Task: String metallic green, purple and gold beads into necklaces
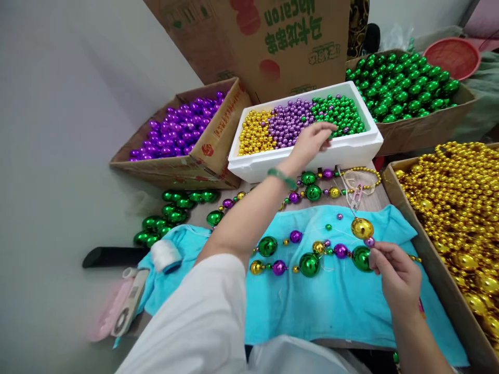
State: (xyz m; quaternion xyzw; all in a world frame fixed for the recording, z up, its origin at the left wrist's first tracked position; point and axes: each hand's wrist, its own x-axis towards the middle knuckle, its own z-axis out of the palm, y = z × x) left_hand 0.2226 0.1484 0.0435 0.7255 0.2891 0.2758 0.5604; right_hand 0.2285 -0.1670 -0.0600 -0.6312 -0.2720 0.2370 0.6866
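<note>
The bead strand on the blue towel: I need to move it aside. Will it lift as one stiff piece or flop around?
The bead strand probably flops: it already curves loosely across the blue towel, and it hangs from the right hand. Its round, glossy beads look slippery and apt to roll on a bare surface. The towel likely damps that.

Plain grey wall (58, 78) left; wooden tabletop (374, 200); even indoor light.

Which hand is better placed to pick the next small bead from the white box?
The left hand, probably. It already hangs over the small beads in the white box, fingers curled down. The right hand is busy: it pinches the strand beside the large gold bead, above the blue towel.
</note>
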